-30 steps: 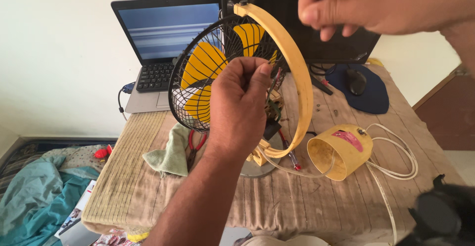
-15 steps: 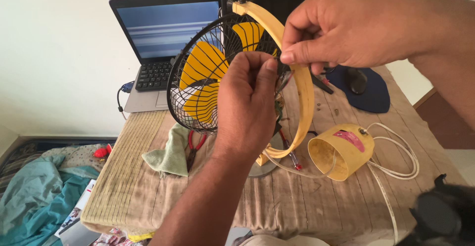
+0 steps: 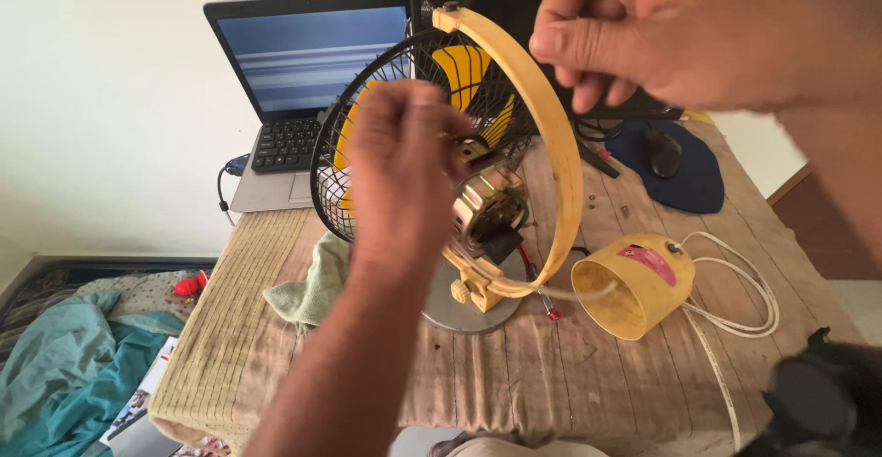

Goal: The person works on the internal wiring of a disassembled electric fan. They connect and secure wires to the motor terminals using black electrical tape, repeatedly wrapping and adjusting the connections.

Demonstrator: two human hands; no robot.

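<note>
Fan stands on its round base mid-tabletop, rear cover off, motor bare. Yellow ring loose around the motor. Shaft axis runs front-left to back-right; blades face the laptop, motor end faces the yellow cover lying open-mouthed to the right.

Left hand at the motor and grille, blurred; cannot tell whether its grip is closed. Right hand above the ring, fingertips pinched together, nothing visible between them.

Risks: a push at the motor could tip the fan; the ring may slide off; a finger could catch on exposed wires
</note>
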